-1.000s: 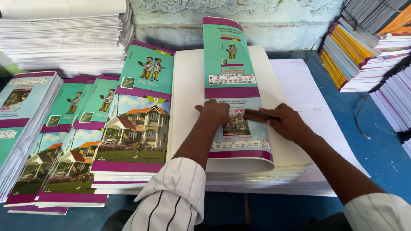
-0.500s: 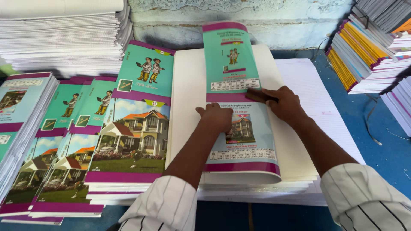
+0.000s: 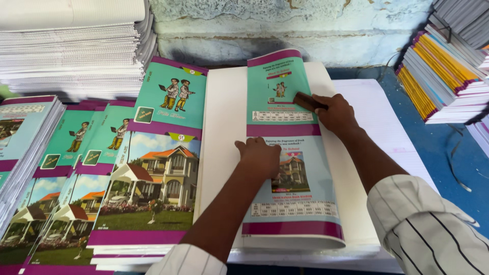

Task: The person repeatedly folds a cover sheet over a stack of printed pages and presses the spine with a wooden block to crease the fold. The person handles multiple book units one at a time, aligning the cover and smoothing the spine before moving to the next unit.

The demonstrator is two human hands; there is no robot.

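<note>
A long printed cover sheet (image 3: 288,203), teal and pale blue with purple bands and a house picture, lies folded over a thick white stack of paper (image 3: 224,132). My left hand (image 3: 260,158) presses flat on the sheet near its middle, fingers curled. My right hand (image 3: 331,112) is farther up, gripping a small dark brown tool (image 3: 305,101) and pushing it across the teal upper part of the sheet. Both sleeves are white with thin dark stripes.
Overlapping piles of covered notebooks (image 3: 147,178) with house pictures fill the left side. Tall white paper stacks (image 3: 76,46) stand at the back left. Bound books with yellow and purple edges (image 3: 443,76) are piled at the right. A rough wall (image 3: 285,30) runs behind.
My right hand has slid the tool away from me, from the sheet's middle band up onto the teal part. My left hand stays pressed on the sheet.
</note>
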